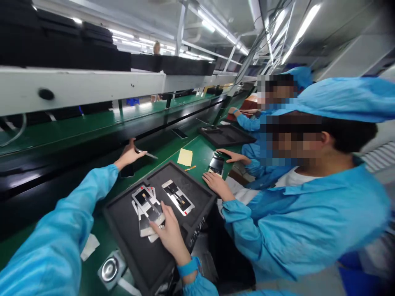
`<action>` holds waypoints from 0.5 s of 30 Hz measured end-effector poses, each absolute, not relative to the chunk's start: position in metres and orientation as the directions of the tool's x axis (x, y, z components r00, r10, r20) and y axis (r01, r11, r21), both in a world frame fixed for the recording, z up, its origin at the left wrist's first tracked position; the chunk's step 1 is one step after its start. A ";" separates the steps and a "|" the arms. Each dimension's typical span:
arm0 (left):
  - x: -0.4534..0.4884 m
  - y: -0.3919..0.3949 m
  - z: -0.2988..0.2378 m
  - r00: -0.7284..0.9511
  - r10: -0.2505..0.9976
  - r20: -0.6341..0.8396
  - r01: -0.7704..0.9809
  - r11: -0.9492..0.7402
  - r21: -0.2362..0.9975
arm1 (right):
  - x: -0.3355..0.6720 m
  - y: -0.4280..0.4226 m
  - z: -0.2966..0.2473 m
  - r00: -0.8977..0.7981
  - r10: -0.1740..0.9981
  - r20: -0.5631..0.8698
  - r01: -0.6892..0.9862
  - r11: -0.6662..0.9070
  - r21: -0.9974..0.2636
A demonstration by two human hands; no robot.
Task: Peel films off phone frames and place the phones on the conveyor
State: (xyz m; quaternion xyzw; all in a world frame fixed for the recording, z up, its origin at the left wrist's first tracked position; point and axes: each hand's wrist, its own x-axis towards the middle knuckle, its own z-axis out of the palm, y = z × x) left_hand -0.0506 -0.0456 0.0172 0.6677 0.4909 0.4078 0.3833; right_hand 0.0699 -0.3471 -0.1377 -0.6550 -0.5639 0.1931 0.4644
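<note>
The person's right hand (168,230) rests flat on a fanned stack of white rectangular phone frame panels (147,209) lying in a black foam tray (197,197); the fingers are spread and press on the stack rather than closing around it. The left hand (129,154), stretched toward ten o'clock at the dark conveyor edge (92,144), pinches a thin grey flat strip (147,154) between thumb and fingertips.

Judged from this, the loose stack could slide apart or off the tray's near corner, since the hand only presses on it and the head is turned elsewhere. The outstretched strip could snag on the conveyor lip.

Counted: one separate white panel (178,197) at one o'clock of the stack; the stack holds perhaps three or four panels, exact number unclear; two black trays, the second (226,135) further along; one yellow paper note (185,157); one round metal cup (110,269) at seven o'clock; two co-workers in blue coats, the nearer with a hand (216,183) beside the tray
</note>
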 end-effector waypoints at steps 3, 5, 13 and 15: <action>-0.116 -0.091 0.037 0.028 0.988 0.149 0.074 -0.151 0.986 | 0.071 -0.343 -0.126 0.406 0.870 0.279 0.478 0.057 -0.876; -0.160 -0.130 0.046 -0.056 0.994 0.096 -0.118 -0.102 0.988 | 0.072 -0.339 -0.116 0.489 0.842 0.230 0.395 0.021 -0.918; -0.280 -0.306 0.062 -0.034 0.985 -0.170 -0.545 0.124 0.829 | 0.063 -0.355 -0.041 0.428 0.903 0.046 0.114 -0.003 -0.994; -0.291 -0.342 0.064 0.160 0.971 -0.178 -0.626 0.239 0.742 | 0.038 -0.375 -0.019 0.392 0.918 0.056 0.038 0.044 -0.998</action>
